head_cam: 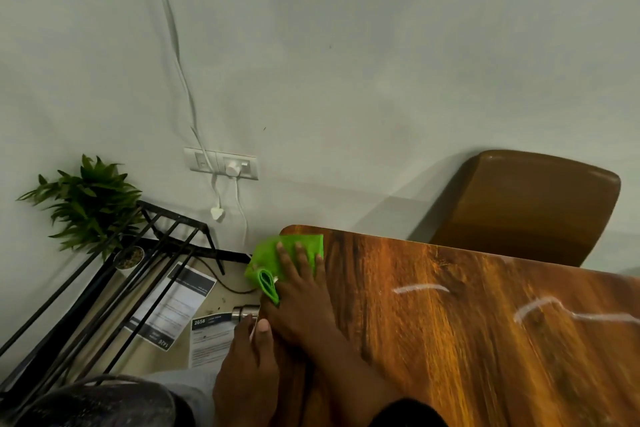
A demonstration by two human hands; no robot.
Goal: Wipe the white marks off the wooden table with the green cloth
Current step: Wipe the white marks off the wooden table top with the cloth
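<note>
The green cloth lies bunched on the far left corner of the wooden table, partly hanging over the edge. My right hand presses flat on it, fingers spread, the forearm crossing in from the lower right. My left hand clasps the table's left edge, thumb on top and fingers hidden beneath. Two white marks show to the right of the cloth: a short stroke and a longer wavy line that runs to the frame's right edge.
A brown chair stands behind the table against the wall. Left of the table are a black metal rack, a potted plant, printed papers and a steel bottle on the floor. Cables hang from a wall socket.
</note>
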